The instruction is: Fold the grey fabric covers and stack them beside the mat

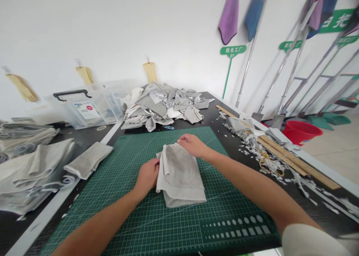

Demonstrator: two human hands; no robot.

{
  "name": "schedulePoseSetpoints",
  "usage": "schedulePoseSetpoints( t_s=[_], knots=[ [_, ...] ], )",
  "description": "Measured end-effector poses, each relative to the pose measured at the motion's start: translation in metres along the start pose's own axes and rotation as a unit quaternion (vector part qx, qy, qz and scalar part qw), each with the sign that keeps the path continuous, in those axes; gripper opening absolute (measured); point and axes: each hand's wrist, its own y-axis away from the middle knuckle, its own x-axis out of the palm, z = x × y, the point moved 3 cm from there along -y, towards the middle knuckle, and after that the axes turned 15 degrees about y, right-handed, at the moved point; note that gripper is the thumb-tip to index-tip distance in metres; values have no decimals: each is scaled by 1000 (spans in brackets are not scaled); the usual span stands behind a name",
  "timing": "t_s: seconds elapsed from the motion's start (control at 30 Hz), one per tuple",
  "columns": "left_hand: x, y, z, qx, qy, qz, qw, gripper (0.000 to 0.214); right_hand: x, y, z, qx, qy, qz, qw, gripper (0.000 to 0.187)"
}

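Observation:
A folded piece of grey cloth (pixel 183 170) lies partly raised on the green cutting mat (pixel 120 211), in front of me. My left hand (pixel 147 176) grips its left edge, the fingertips hidden behind the layers. At the far top edge, my right hand (pixel 192 144) pinches the cloth between thumb and fingers. The fold on the left side stands up in loose layers, while the lower part rests flat on the mat.
Folded grey cloths (pixel 36 170) are stacked at the left. A heap of grey scraps (pixel 168 102) sits behind the mat, beside a clear plastic box (pixel 89 106). On the right lie wooden rulers (pixel 283 155), gold-handled scissors (pixel 265 160) and shredded bits. A red bucket (pixel 301 132) stands beyond.

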Motion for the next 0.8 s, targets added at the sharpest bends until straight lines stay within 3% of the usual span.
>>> schedulePoseSetpoints(
  t_s=[0.1,0.2,0.4,0.53,0.63,0.73,0.8],
  knots=[
    [-4,-4,7,-63,116,-74,989,31,5,4,-22,-1,94,-6,996,27],
    [-2,-6,8,-109,176,-88,974,42,16,10,-38,22,133,-22,991,28],
    [4,-9,4,-130,52,-64,988,72,30,20,-46,15,106,-33,994,25],
    [5,-10,11,-142,44,-23,989,59,25,18,-55,76,122,-42,989,37],
    [-1,-10,13,-144,43,-17,989,51,22,15,-66,134,146,-17,980,47],
    [-9,-9,10,-142,-29,-32,989,47,24,15,-70,105,166,7,980,50],
    [-11,-9,6,-143,-98,-45,984,57,28,17,-68,69,178,6,982,52]
  ],
)
